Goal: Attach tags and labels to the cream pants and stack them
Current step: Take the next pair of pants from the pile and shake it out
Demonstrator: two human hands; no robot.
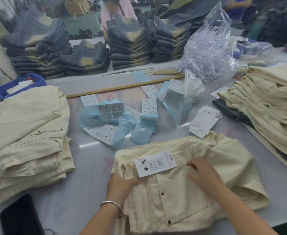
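Fingers of left hand (122,182) and right hand (201,172) curled, gripping cream pants (181,197) at table's (81,192) near edge; hang tag (155,163) lying on the waistband.

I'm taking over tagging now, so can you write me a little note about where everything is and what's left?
Left hand: grips the waistband edge of the cream pants in front of you.
Right hand: fingers curled into the fabric near the waistband.
Hang tag: already on these pants, lying on the waistband.
Done, it seems: folded cream stack at left.
Probably still to do: looser cream pile at right.
Supplies: spare hang tags and sticker label sheets mid-table.
Next: check the label, fold, stack left.
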